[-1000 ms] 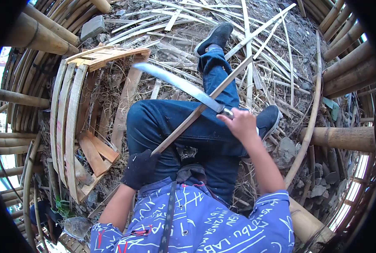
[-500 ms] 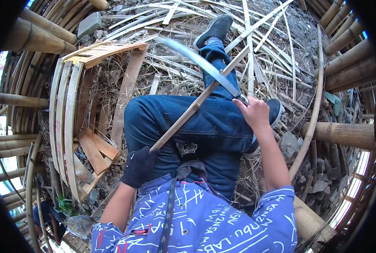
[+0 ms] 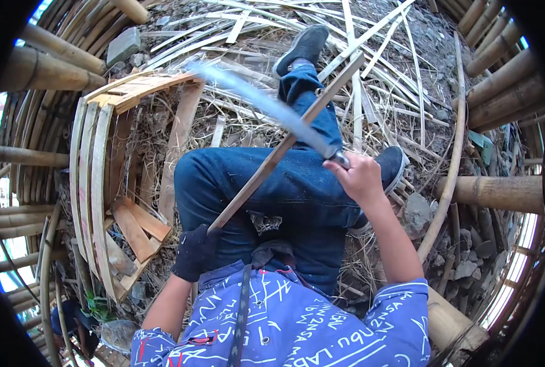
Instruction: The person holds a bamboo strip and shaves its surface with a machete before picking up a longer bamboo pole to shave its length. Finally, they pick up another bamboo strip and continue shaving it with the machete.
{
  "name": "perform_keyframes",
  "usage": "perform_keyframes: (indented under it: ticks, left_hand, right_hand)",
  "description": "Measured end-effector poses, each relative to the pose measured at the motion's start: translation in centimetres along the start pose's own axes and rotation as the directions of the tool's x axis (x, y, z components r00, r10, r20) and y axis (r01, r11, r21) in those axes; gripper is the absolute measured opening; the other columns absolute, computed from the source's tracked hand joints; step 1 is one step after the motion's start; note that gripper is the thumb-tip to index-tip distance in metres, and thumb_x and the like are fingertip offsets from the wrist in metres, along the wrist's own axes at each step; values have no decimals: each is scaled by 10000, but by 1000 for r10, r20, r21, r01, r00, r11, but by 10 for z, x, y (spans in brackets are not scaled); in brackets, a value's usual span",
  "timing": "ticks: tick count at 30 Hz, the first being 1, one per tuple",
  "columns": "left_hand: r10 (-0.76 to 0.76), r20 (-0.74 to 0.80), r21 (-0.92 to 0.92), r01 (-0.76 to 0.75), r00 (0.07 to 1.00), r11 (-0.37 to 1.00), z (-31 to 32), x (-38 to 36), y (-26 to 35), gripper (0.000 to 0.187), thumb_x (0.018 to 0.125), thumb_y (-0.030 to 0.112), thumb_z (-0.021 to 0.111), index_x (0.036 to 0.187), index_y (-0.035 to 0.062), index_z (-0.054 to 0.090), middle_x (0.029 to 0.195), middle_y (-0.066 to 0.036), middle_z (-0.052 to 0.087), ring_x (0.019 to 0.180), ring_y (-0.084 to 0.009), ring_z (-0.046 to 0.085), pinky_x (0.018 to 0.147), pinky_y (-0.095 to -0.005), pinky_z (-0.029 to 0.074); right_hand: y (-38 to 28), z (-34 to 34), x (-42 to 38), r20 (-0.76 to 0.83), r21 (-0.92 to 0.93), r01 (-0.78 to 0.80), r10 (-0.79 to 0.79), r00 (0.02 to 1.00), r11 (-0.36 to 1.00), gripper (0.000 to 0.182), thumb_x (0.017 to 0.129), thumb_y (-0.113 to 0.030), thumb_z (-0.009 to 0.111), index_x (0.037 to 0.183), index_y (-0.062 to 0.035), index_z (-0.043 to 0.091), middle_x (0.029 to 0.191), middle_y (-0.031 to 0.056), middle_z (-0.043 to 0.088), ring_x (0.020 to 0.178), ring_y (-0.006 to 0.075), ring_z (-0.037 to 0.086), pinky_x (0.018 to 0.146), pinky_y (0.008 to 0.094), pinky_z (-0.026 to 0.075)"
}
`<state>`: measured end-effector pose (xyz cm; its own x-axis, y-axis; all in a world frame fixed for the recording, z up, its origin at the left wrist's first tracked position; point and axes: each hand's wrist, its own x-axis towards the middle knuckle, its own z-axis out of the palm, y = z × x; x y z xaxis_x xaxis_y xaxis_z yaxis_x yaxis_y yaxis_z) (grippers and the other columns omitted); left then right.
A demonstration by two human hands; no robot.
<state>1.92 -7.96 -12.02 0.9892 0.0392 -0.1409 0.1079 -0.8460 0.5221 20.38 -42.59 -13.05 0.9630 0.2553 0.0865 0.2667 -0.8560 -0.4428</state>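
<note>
My left hand, in a black glove, is closed around the lower end of a long bamboo strip. The strip slants up and away across my thigh, its far end near my outstretched foot. In my bare right hand, fingers wrapped round the short handle, is a machete with a long, slightly curved blade. Motion smears the blade, which points up to the left and crosses over the strip above my knee. My legs in blue jeans lie bent beneath both.
A curved wooden slatted crate lies on its side at the left, loose wood pieces inside. Split bamboo strips litter the ground ahead. Bamboo poles line both sides, with rubble at the right. Another person shows at lower left.
My right hand has moved left and slightly down with the machete, the blade sliding along the strip's side. The strip has shifted a little, its near end and my left hand slightly lower and left.
</note>
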Motion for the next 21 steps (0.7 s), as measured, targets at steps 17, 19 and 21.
perform_keyframes:
  ticks: [17, 19, 21]
  left_hand:
    - [37, 77, 87, -43, 996, 995, -14, 12, 24, 260, 872, 225, 617, 705, 35, 555, 589, -219, 541, 572, -421, 566, 492, -494, 411]
    - [-20, 77, 73, 15, 997, 997, -9, 5, 9, 264, 879, 225, 605, 705, 34, 554, 594, -218, 543, 575, -422, 567, 492, -497, 413]
    - [-22, 77, 66, 17, 997, 998, -6, 2, 4, 265, 882, 231, 601, 711, 34, 555, 595, -220, 542, 578, -425, 566, 495, -500, 416]
  right_hand:
    - [59, -4, 28, 0, -226, -173, 178, 984, 959, 707, 771, -716, 545, 672, -19, 603, 581, 173, 611, 587, 356, 648, 538, 440, 516]
    - [35, -8, 15, 24, 26, -176, 175, 984, 984, 690, 771, -703, 560, 672, -22, 605, 584, 170, 613, 588, 348, 648, 541, 436, 516]
    - [29, -14, 11, 26, 24, -105, 104, 994, 994, 676, 761, -707, 567, 663, -39, 597, 575, 150, 610, 579, 334, 649, 535, 433, 512]
